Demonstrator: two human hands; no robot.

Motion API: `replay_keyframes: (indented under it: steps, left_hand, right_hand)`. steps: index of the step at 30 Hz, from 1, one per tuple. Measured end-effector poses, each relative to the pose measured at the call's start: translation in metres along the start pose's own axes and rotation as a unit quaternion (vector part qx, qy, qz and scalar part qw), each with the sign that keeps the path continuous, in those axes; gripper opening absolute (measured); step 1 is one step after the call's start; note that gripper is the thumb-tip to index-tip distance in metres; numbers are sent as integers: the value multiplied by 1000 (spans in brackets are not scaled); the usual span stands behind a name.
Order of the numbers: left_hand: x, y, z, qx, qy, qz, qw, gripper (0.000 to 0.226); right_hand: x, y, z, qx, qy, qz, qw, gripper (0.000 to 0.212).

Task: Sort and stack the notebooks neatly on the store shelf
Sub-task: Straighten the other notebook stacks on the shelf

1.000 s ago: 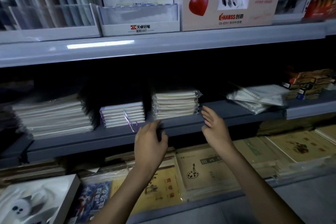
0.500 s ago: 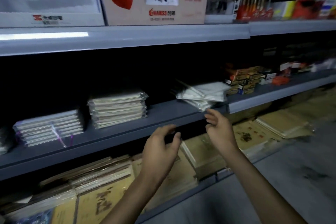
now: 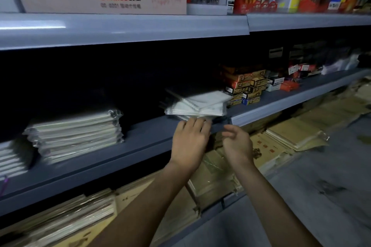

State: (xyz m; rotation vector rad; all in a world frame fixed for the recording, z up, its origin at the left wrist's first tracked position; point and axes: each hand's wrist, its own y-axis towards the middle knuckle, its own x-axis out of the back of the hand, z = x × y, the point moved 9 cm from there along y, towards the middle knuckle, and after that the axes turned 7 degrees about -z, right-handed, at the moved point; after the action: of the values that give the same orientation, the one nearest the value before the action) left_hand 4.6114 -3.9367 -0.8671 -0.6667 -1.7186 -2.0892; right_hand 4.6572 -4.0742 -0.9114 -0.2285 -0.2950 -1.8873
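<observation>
Head view: the skewed notebook pile [image 3: 200, 104] lies on the middle shelf [image 3: 140, 142], right of 1 tidy stack [image 3: 76, 132]. The left hand [image 3: 189, 144] is at its front edge, fingers [image 3: 193, 124] straight and together. The right hand [image 3: 237, 144] hovers beside it, loosely curled and empty. An uneven tug could slide the slick wrapped books off the shelf.

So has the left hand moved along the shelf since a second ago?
Yes. The left hand went right, from in front of the wrapped notebook stack to the messy spiral notebook pile.
</observation>
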Motion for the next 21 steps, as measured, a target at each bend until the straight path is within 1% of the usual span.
replay_keyframes:
  steps: [2,3,5,7,10,14,18,21]
  left_hand:
    - [-13,3,-5,-55,31,11,998,37]
    - [-16,3,-6,-74,46,13,996,35]
    - [-18,5,-7,-97,67,16,993,25]
    - [-20,10,-9,-99,89,29,991,17]
    - [-17,14,-5,-87,105,41,990,17]
    - [-1,-4,18,-46,105,38,993,27]
    - [20,-22,48,22,50,11,998,12]
    - [31,-32,61,63,27,4,998,14]
  right_hand:
    - [0,0,2,15,-9,1,1000,49]
    - [0,0,3,23,-15,3,1000,50]
    - [-1,1,4,35,-27,9,999,52]
    - [-1,1,4,43,-34,15,998,51]
    - [1,4,2,43,-33,12,998,50]
    - [6,11,-2,28,-20,4,999,49]
    - [6,6,4,27,-18,8,999,47]
    - [0,1,14,44,5,14,999,50]
